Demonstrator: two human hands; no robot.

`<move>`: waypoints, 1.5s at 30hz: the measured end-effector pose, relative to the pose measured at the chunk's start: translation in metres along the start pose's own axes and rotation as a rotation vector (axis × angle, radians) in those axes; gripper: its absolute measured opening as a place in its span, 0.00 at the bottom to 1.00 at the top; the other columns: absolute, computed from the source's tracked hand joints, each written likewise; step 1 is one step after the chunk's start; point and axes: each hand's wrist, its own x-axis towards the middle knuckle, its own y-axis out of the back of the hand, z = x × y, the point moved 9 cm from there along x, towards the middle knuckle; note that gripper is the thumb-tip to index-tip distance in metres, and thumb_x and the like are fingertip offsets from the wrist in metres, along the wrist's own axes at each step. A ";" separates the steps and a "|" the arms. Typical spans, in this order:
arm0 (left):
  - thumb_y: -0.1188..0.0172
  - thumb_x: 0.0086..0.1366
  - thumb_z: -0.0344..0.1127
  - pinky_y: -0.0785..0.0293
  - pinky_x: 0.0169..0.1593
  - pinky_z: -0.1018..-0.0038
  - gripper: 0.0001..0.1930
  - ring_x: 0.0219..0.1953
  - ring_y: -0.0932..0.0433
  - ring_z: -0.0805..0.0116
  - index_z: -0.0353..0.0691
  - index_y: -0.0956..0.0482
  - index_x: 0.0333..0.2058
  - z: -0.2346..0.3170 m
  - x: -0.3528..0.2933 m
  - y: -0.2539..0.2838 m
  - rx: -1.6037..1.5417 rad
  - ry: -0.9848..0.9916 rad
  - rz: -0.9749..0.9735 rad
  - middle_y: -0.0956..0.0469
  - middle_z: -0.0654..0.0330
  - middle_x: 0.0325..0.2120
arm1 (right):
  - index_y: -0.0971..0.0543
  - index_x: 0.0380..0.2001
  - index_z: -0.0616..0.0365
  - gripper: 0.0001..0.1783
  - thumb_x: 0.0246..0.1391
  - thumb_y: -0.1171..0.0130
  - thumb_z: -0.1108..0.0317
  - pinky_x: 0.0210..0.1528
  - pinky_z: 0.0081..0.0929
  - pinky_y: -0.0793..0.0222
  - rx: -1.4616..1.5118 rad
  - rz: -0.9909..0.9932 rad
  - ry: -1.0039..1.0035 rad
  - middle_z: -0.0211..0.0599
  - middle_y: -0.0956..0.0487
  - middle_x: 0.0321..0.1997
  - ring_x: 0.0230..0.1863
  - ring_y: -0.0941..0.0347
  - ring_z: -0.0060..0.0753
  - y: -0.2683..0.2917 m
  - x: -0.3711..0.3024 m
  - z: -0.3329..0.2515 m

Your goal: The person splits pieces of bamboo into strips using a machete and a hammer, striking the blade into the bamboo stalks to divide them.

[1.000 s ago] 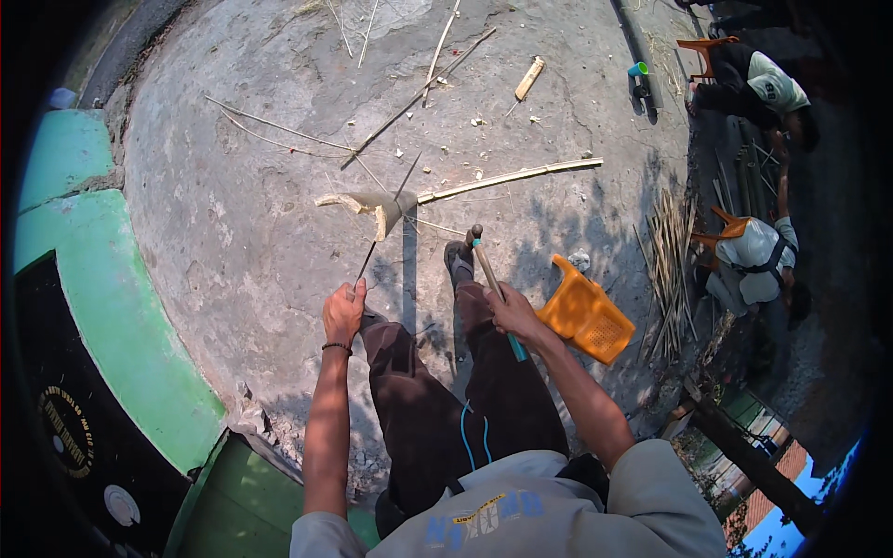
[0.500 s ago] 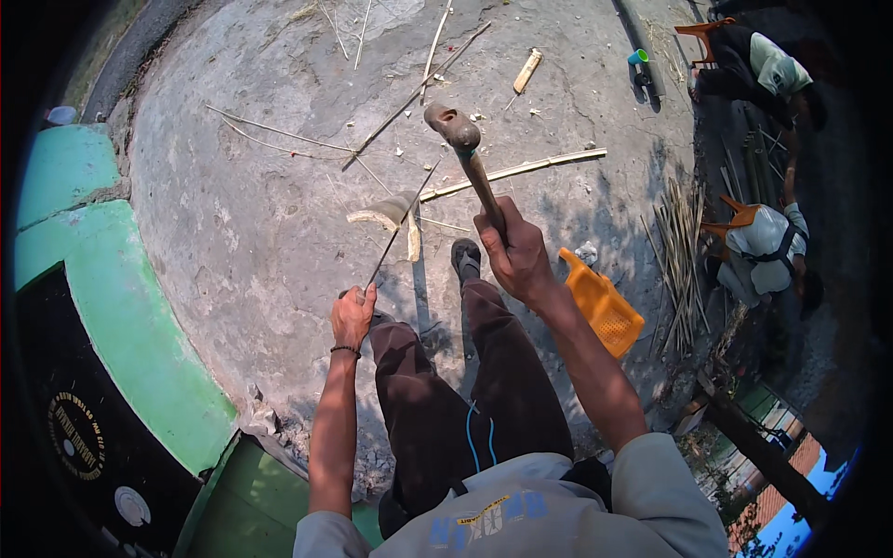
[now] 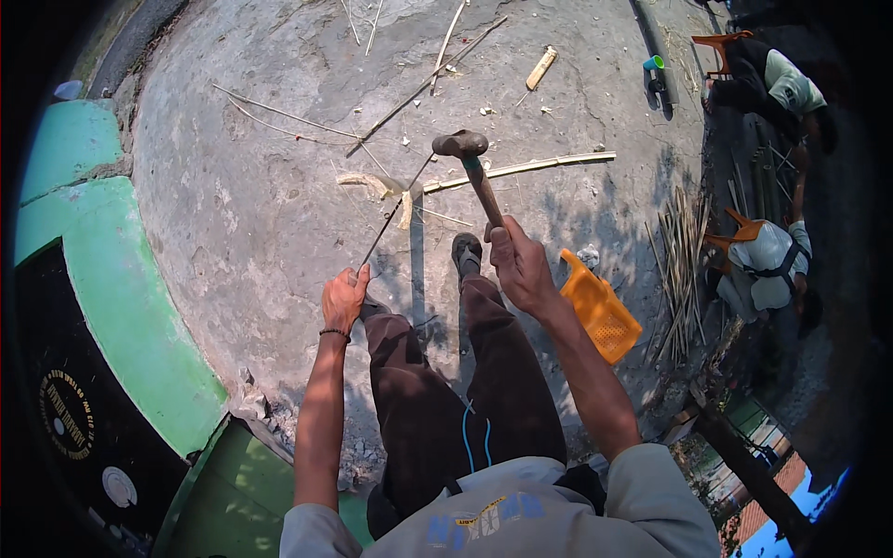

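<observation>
My left hand (image 3: 344,299) is closed around the handle end of a long, thin knife (image 3: 381,237), whose blade points up and to the right. The blade crosses a pale, curved piece of bamboo (image 3: 406,210); another curved pale edge (image 3: 365,182) shows just left of it. How deep the blade sits in the bamboo is hard to make out. In my right hand (image 3: 523,267) is a hammer (image 3: 484,191), gripped by its wooden handle. Its rusty head is over the blade's far end; I cannot tell whether they touch.
Bamboo strips (image 3: 521,170) and thin sticks lie on the concrete (image 3: 233,205). An orange plastic stool (image 3: 600,312) is right of my legs, near a pile of strips (image 3: 679,270). Two people sit at far right. A green wall (image 3: 130,288) runs along the left.
The hammer head has tipped and come toward the blade's far end. My left hand and the knife have shifted slightly left. The bamboo looks tilted or parted differently.
</observation>
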 end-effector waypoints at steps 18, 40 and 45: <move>0.50 0.66 0.68 0.24 0.38 0.50 0.36 0.32 0.20 0.35 0.32 0.19 0.28 0.019 0.000 0.006 0.042 -0.002 -0.016 0.21 0.37 0.24 | 0.30 0.34 0.59 0.25 0.73 0.60 0.47 0.21 0.30 0.40 0.330 0.077 0.245 0.30 0.34 0.16 0.17 0.35 0.25 -0.024 0.013 0.005; 0.49 0.66 0.67 0.27 0.38 0.49 0.38 0.34 0.21 0.36 0.28 0.19 0.31 -0.001 0.006 0.001 -0.064 0.006 -0.063 0.21 0.38 0.24 | 0.43 0.32 0.46 0.27 0.70 0.72 0.35 0.10 0.19 0.57 1.512 -0.244 -0.041 0.22 0.49 0.13 0.09 0.56 0.16 -0.001 -0.059 -0.145; 0.49 0.65 0.68 0.27 0.42 0.48 0.37 0.37 0.22 0.33 0.30 0.19 0.32 0.007 -0.002 -0.011 -0.056 0.051 -0.109 0.21 0.35 0.28 | 0.44 0.33 0.47 0.28 0.70 0.75 0.35 0.08 0.19 0.53 1.803 -0.444 0.135 0.22 0.49 0.11 0.07 0.54 0.15 -0.003 -0.072 -0.173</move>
